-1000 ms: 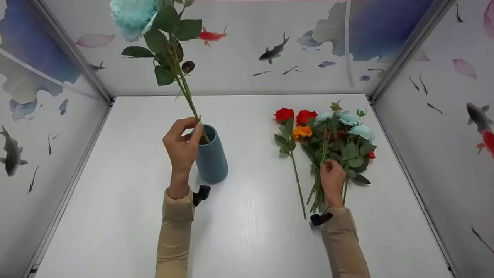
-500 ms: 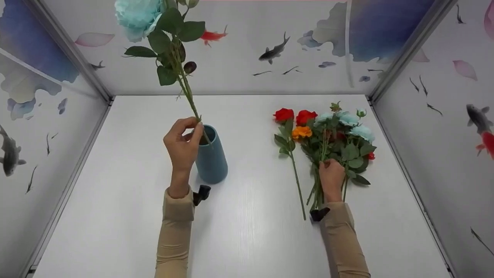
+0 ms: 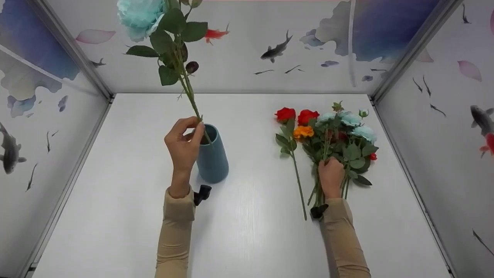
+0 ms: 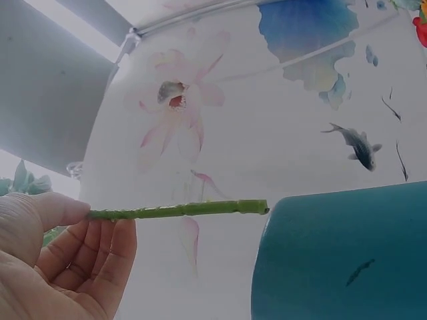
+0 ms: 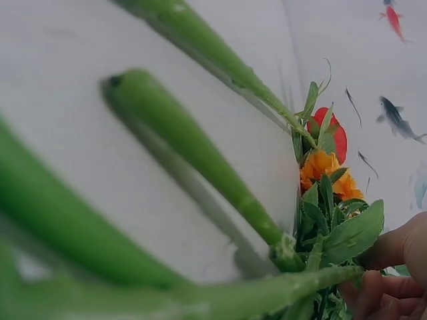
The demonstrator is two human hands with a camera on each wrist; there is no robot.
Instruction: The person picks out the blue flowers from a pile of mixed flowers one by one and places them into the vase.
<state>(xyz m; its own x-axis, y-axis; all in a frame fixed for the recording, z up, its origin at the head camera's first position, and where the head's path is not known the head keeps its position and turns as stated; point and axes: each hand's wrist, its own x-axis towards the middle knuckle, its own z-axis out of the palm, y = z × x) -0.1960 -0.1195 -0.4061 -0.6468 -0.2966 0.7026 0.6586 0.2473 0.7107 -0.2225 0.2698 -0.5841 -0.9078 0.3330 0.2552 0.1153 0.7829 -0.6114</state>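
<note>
Currently, your left grip [image 3: 182, 148] pinches the stem [image 4: 180, 210] of a pale-blue flower [image 3: 141, 18], its cut end by the rim of the blue vase [image 3: 213, 164]. Your right grip [image 3: 331, 175] pinches a green stalk [image 5: 320, 281] within the flower bunch [image 3: 352, 152] on the table [image 3: 247, 224], a red rose [image 3: 285, 114] lying just beside.

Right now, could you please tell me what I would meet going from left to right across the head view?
Turquoise bloom, left hand, blue vase, leftmost red bloom, right hand.
</note>
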